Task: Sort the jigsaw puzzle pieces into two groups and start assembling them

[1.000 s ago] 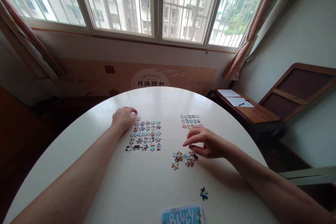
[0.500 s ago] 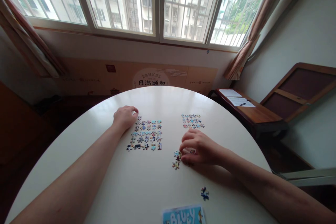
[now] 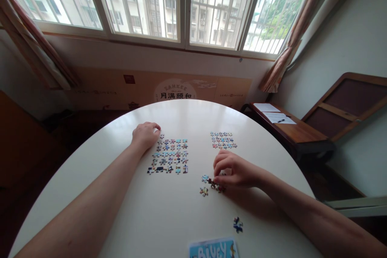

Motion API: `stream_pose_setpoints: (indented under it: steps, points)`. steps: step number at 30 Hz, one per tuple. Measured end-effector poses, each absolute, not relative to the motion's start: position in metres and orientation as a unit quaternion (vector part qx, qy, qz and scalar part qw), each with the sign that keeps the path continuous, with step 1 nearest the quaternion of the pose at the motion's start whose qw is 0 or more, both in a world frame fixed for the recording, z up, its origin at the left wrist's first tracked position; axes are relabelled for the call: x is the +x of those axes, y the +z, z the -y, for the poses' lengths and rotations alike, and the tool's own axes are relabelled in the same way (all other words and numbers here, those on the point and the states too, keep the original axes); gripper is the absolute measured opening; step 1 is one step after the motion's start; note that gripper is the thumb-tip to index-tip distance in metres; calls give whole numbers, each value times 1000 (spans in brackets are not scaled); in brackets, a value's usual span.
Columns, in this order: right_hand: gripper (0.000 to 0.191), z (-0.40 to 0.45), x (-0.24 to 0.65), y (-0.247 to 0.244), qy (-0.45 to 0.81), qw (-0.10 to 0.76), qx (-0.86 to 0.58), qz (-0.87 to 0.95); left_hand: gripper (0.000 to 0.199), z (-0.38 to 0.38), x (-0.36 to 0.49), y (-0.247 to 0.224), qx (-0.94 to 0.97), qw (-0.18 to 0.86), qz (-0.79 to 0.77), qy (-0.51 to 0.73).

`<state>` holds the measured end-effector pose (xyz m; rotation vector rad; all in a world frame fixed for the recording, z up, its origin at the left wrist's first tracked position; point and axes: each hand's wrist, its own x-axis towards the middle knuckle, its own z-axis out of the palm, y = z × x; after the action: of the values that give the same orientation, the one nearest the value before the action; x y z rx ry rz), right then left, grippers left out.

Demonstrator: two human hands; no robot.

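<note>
On the white round table (image 3: 145, 209), my left hand (image 3: 146, 135) rests beside the top left corner of a block of puzzle pieces (image 3: 171, 155) in rows. Its fingers are curled; whatever they hold is hidden. My right hand (image 3: 234, 168) is over a small loose pile of puzzle pieces (image 3: 218, 186), thumb and index fingertip together at a dark piece. A light blue piece (image 3: 204, 178) and a yellowish piece (image 3: 203, 191) lie left of the pile. Beyond my right hand sits a smaller group of pieces (image 3: 223, 140) in rows.
A dark blue piece (image 3: 238, 224) lies nearer me on the right. A blue "BLUEY" box or card (image 3: 213, 248) is at the bottom edge. A wooden side table (image 3: 298, 131) with papers stands right of the table.
My right hand has shifted slightly right and its fingers have drawn closer together, uncovering more of the pile. My left hand stays in place. The view has moved a little.
</note>
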<state>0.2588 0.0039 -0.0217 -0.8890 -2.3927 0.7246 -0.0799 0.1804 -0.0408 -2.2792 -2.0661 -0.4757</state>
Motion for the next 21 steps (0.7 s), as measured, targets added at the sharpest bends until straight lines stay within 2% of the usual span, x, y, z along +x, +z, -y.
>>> stream_pose_setpoints:
  steps: [8, 11, 17, 21]
  points:
    - [19, -7, 259, -21, 317, 297, -323, 841, 33, -179, -80, -39, -732, 18, 665, -146]
    - [20, -10, 263, -22, 298, 304, -366, 828, 33, -180, -81, -41, -732, 18, 665, -147]
    - [16, -15, 270, -29, 177, 275, -530, 782, 34, -182, -82, -43, -735, 22, 660, -155]
    - [27, -13, 272, -26, 143, 214, -555, 791, 33, -181, -81, -42, -734, 19, 660, -157]
